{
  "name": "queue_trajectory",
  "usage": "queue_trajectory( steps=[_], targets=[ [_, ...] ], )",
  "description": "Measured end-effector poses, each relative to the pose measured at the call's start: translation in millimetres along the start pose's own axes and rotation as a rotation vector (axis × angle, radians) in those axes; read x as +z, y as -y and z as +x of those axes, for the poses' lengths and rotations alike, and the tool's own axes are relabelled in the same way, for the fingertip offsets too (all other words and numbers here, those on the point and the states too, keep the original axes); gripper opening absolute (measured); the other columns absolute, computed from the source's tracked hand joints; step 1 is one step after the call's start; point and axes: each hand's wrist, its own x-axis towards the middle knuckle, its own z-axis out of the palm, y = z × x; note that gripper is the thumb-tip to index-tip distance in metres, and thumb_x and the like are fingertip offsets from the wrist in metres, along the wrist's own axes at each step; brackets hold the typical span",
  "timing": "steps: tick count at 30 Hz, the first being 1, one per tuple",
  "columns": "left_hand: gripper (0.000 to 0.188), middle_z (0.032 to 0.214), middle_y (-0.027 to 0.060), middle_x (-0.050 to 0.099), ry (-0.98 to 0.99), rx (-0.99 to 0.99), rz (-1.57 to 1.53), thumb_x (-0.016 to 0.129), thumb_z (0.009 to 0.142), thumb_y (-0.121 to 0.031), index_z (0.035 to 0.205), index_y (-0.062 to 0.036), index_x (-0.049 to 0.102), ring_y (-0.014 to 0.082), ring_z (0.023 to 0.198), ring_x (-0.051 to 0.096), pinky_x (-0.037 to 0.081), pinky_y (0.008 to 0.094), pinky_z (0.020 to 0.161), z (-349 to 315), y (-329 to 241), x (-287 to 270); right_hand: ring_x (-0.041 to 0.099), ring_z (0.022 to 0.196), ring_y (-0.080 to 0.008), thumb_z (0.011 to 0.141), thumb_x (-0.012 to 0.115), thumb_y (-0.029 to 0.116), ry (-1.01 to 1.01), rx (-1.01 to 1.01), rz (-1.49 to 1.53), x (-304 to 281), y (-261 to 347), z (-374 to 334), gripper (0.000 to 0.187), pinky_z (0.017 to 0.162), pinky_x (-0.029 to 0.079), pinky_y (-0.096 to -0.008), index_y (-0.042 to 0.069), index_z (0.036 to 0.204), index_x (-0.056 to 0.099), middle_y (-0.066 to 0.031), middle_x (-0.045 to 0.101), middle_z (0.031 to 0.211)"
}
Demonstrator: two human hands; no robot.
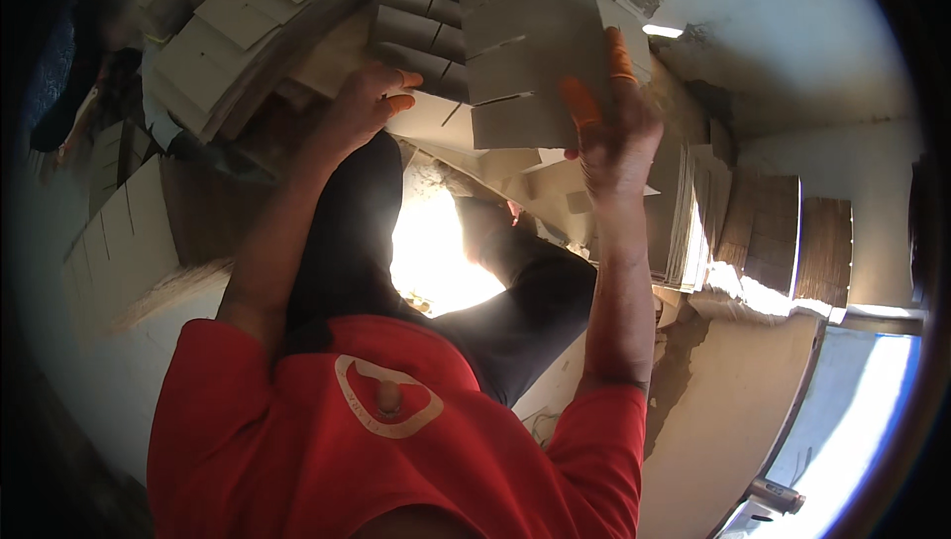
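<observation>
Red shirt (327,460) with a pale ring-shaped print (396,431), black trousers (342,242), orange finger covers (620,53), grey-beige cardboard sheet (540,44) striped with dark slits (503,99)

Room between forearms (619,281), cardboard (535,44) beyond

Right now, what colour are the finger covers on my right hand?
The finger covers on your right hand are orange, showing best in the head view.

1 flat grey cardboard sheet (540,39), slit along its left edge, partly covers slotted cardboard (421,36).
</observation>
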Motion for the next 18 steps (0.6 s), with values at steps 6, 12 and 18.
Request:
queue_trajectory(
  steps=[6, 12, 18],
  targets=[
    [0.018, 0.092, 0.0138, 0.066, -0.024, 0.025, -0.006, 0.068, 0.08, -0.002, 0.097, 0.0021, 0.068, 0.0192, 0.085, 0.063, 0.049, 0.0295, 0.076, 1, 3, 1, 0.048, 0.05, -0.0045, 0.083, 0.067, 0.002, 0.077, 0.078, 0.086, 24, -3, 8, 0.058, 0.038, 0.04, -0.0227, 0.004, 0.137, 0.046, -0.0036, 0.066, 0.081],
    [0.018, 0.089, 0.0133, 0.066, -0.025, 0.034, 0.024, 0.068, 0.079, -0.001, 0.097, 0.0016, 0.069, 0.0186, 0.081, 0.063, 0.049, 0.0298, 0.072, 3, 2, 1, 0.047, 0.05, -0.0052, 0.086, 0.063, 0.002, 0.134, 0.102, 0.152, 39, -4, 9, 0.056, 0.038, 0.04, -0.0236, 0.004, 0.139, 0.044, -0.003, 0.064, 0.08],
    [0.016, 0.084, 0.015, 0.061, -0.06, 0.037, -0.046, 0.068, 0.076, -0.006, 0.092, -0.0021, 0.069, 0.0263, 0.078, 0.062, 0.049, 0.0351, 0.069, 6, 6, 3, 0.045, 0.047, -0.0052, 0.088, 0.061, 0.005, 0.234, 0.066, 0.145, 55, -12, 12, 0.056, 0.039, 0.04, -0.024, 0.005, 0.141, 0.041, -0.0019, 0.06, 0.072]
  ],
)
